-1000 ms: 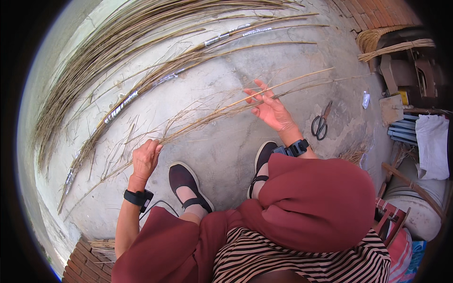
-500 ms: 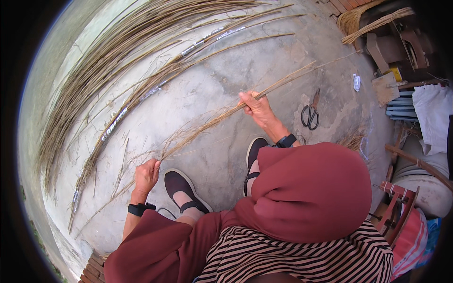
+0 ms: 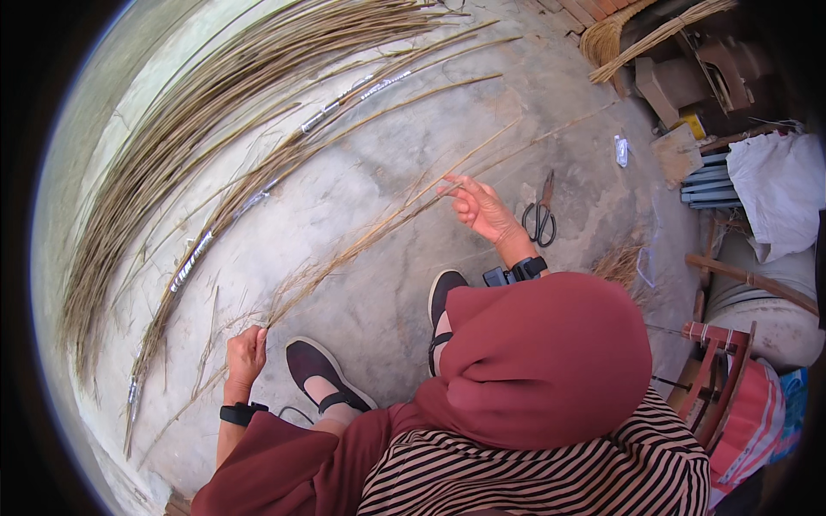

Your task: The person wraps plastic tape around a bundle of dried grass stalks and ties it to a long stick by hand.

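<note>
A loose bundle of thin dry stalks [image 3: 344, 256] stretches slantwise in front of me, frayed with fine branching twigs toward its left end. My left hand [image 3: 247, 353] is closed around that left end, close by my left shoe. Farther up and right, my right hand [image 3: 483, 211] pinches at the stalks with thumb and forefinger, its other fingers curled. Beyond the pinch a few single stalks fan out to the upper right. Scissors [image 3: 540, 222] with dark loop handles lie on the floor just right of my right hand.
A large heap of long stalks [image 3: 163, 155] lies at the far left, with a narrower wrapped bundle [image 3: 196, 256] beside it. At the right are a straw broom [image 3: 613, 33], a white cloth [image 3: 774, 193], a wooden frame [image 3: 718, 370] and a small twig pile [image 3: 621, 262].
My right hand has loosened from a full grip on the bundle to a fingertip pinch. My left hand has shifted slightly down and left in the picture, while the whole view has shifted.
</note>
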The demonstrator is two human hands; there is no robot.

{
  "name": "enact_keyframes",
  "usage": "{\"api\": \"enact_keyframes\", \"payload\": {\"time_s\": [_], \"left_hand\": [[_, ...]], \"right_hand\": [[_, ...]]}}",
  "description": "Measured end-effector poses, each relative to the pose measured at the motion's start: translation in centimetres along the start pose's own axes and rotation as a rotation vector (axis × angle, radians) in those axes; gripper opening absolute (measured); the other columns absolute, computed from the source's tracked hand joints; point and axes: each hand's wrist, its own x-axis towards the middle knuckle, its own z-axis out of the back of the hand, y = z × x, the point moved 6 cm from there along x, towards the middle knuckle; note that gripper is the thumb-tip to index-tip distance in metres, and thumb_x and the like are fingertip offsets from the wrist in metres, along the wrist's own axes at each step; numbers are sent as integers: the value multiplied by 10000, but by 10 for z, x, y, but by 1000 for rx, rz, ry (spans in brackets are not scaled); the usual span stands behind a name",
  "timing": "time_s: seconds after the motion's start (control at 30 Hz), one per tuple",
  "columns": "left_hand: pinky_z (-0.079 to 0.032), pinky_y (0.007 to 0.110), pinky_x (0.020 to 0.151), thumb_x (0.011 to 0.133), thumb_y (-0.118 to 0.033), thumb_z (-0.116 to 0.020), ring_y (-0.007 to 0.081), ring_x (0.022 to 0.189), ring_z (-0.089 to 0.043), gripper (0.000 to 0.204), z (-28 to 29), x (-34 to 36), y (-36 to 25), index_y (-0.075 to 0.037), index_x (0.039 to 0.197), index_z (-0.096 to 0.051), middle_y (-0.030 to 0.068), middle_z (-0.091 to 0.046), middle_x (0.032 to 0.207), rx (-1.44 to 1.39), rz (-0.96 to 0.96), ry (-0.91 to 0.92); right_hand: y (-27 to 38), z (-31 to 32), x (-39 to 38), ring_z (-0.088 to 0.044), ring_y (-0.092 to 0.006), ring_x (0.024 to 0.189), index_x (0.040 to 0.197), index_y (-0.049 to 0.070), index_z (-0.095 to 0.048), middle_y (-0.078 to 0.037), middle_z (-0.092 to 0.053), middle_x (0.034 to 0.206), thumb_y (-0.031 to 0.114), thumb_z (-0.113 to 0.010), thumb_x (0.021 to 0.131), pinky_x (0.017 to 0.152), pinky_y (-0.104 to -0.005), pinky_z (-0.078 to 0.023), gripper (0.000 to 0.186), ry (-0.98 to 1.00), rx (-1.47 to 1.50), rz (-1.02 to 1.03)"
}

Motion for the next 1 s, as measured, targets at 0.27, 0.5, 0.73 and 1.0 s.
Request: {"api": "enact_keyframes", "payload": {"time_s": [0.27,0.5,0.73,1.0], "left_hand": [[-364,401,461,857,-149,-487,378,518,-480,246,-2,-14,5,-20,648,-468,182,-480,565,-54,19,61],[-354,406,463,859,-145,-481,385,515,-467,261,-4,-9,3,-14,635,-454,189,-471,557,-77,19,90],[-368,407,452,861,-160,-482,370,488,-477,278,12,-27,21,-25,618,-456,179,-464,527,-25,67,88],[-410,392,438,879,-293,-460,310,474,-510,305,3,-11,10,-78,662,-467,108,-491,495,160,-87,11]], "right_hand": [[63,49,-12,-376,-16,513,1178,118,-449,-73,-519,1050,304,-585,831,470,-138,-343,416,-194,362,476],[71,68,-22,-438,-28,567,1047,57,-520,-64,-552,931,241,-531,870,470,-136,-377,255,-200,427,500],[48,72,6,-457,-56,590,842,31,-522,-64,-559,817,214,-495,891,464,-165,-381,191,-298,163,433],[38,180,13,-435,-51,563,877,-4,-502,-96,-532,865,200,-455,908,414,-163,-354,211,-397,216,359]]}}
